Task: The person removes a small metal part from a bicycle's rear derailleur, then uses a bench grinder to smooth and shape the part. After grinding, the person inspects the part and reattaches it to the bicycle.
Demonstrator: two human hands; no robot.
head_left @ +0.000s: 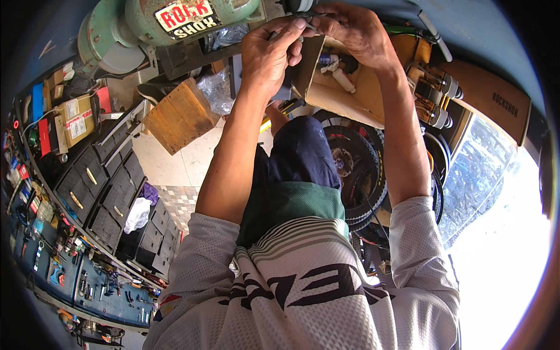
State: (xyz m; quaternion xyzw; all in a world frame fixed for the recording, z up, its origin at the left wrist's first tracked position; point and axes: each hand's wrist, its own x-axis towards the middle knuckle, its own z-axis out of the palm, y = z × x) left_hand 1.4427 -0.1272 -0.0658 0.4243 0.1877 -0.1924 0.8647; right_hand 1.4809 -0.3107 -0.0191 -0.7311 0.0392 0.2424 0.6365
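Both hands are raised together at the top of the view. My left hand (268, 52) is closed, its thumb and index finger pinching a small, thin dark piece (311, 25). Close against it, my right hand (357, 36) has its fingers bent around the other end of that piece. Its kind is too small to make out, and the fingers partly hide it. Just left of the hands stands a green bench grinder (137, 23) with stickers on its body. Below the right hand is an open cardboard box (332, 96) with small bottles and tubes inside.
A wooden box (181, 116) and clear plastic bags (217, 90) lie to the left. Dark drawers (108, 216) and a tool wall (99, 291) line the left side. Bicycle wheels (350, 157) stand below the cardboard box. Suspension fork parts (434, 96) are at the right.
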